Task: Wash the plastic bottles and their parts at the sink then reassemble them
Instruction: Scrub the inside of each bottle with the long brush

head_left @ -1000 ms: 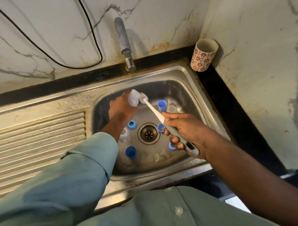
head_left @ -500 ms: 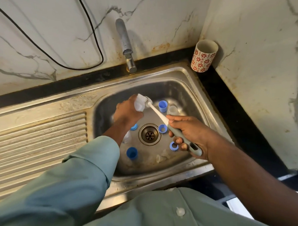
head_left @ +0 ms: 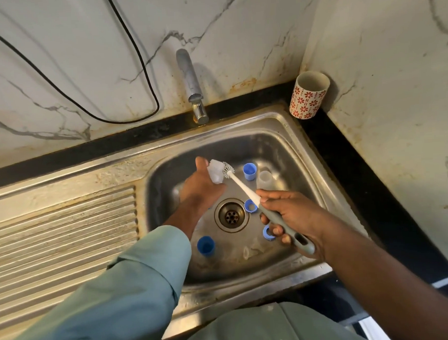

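— Where is the clear bottle [head_left: 216, 173] held?
— Over the sink [head_left: 288, 131], gripped in the left hand [head_left: 202, 187]'s curled fingers.
— And the brush [head_left: 247, 192]?
— Its handle is wrapped by the right hand [head_left: 294, 214]; bristles are touching the bottle's mouth.

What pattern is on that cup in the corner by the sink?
Red flowers on white; the cup shows clearly in the head view, the only one.
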Motion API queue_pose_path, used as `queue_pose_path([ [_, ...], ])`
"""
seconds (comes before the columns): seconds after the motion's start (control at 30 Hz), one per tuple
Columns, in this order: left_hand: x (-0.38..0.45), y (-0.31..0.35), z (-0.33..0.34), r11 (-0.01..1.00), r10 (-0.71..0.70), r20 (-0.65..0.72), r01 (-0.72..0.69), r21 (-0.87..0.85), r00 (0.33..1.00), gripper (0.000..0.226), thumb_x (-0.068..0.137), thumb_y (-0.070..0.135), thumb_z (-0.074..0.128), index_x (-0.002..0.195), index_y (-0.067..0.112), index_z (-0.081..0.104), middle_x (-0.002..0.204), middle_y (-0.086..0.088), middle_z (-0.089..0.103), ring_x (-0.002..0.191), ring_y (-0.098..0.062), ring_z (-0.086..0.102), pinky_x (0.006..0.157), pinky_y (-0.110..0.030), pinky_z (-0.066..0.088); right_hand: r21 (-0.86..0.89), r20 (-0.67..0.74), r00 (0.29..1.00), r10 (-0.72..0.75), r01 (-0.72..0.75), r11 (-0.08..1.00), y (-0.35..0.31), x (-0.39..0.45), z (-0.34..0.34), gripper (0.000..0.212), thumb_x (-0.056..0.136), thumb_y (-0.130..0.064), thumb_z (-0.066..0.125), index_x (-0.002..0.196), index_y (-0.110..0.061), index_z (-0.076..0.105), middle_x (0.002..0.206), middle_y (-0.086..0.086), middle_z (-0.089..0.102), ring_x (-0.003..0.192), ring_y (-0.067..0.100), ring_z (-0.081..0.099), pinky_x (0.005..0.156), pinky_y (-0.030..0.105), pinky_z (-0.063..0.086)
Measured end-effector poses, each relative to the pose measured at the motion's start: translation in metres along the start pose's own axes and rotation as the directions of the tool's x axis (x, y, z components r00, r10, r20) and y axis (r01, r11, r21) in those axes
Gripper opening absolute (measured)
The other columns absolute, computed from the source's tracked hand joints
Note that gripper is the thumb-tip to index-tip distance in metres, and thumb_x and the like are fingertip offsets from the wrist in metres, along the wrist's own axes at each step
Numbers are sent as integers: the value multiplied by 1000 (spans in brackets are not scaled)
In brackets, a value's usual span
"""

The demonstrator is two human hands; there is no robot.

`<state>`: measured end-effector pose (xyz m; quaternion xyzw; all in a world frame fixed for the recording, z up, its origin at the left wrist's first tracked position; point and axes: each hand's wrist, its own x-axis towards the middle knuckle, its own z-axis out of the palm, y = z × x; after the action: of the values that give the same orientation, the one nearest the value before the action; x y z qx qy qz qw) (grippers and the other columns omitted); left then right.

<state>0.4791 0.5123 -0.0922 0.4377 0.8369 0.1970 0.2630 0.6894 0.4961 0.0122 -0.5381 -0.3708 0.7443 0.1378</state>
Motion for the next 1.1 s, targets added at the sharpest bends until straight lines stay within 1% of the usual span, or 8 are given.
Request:
queue_pose_path([
  [0.17,3,-7,-6,993,48,-149,-32,111,988,77,73,24,82,135,24,35,135,-4,48,111,-32,57,83,-41,54,-7,60,998,-13,14,1000,0,-5,3,34,101,-15,50,130,-29,58,75,9,56,42,8,44,34,20,36],
  [0.27,1,-8,0,989,94,-112,-80,126,989,80,71,21,83,136,25,35,132,-5,45,113,-31,56,85,-41,55,-27,21,1000,-18,18,999,-4,7,10,37,101,-14,49,136,-25,54,73,10,52,41,8,42,34,20,35],
  [0.5,11,-5,-13,998,38,-162,-46,-46,986,75,77,8,79,140,20,40,137,-8,48,120,-30,53,82,-30,45,-50,75,997,-22,26,998,-3,2,8,38,101,-16,50,136,-30,53,75,7,55,42,8,44,35,20,36],
  [0.6,11,-1,-6,997,59,-93,-64,-43,994,73,79,12,79,140,20,40,135,-7,49,118,-28,53,67,-18,41,-21,26,999,-25,26,999,-4,4,9,38,101,-14,50,137,-26,54,74,9,52,41,9,42,34,20,35],
  [0.73,14,-5,-7,997,11,-149,-22,-74,989,62,81,21,79,134,18,46,123,-7,59,108,-25,60,78,-29,50,-38,72,997,-16,19,999,2,-10,6,36,101,-17,51,134,-30,54,77,7,55,43,7,45,35,20,37],
  [0.8,13,-1,-5,999,31,-117,-35,-34,993,55,84,24,75,132,18,48,114,-4,61,100,-22,60,71,-28,52,-31,51,999,-15,17,999,3,-7,7,36,101,-17,50,134,-29,56,75,7,55,43,8,44,35,20,36],
  [0.97,10,2,-8,996,66,-97,-60,59,993,26,90,20,68,114,15,60,96,-3,65,82,-16,60,67,-26,49,41,77,997,-3,0,999,1,-17,2,30,101,-16,50,126,-27,60,75,8,55,43,7,43,34,18,35],
  [1.1,8,5,-14,997,50,26,-52,65,998,27,84,9,67,107,18,57,81,5,56,72,-11,54,57,-19,40,84,69,997,16,-22,996,4,-16,3,29,101,-15,50,125,-23,61,73,8,54,42,8,42,33,18,35],
])
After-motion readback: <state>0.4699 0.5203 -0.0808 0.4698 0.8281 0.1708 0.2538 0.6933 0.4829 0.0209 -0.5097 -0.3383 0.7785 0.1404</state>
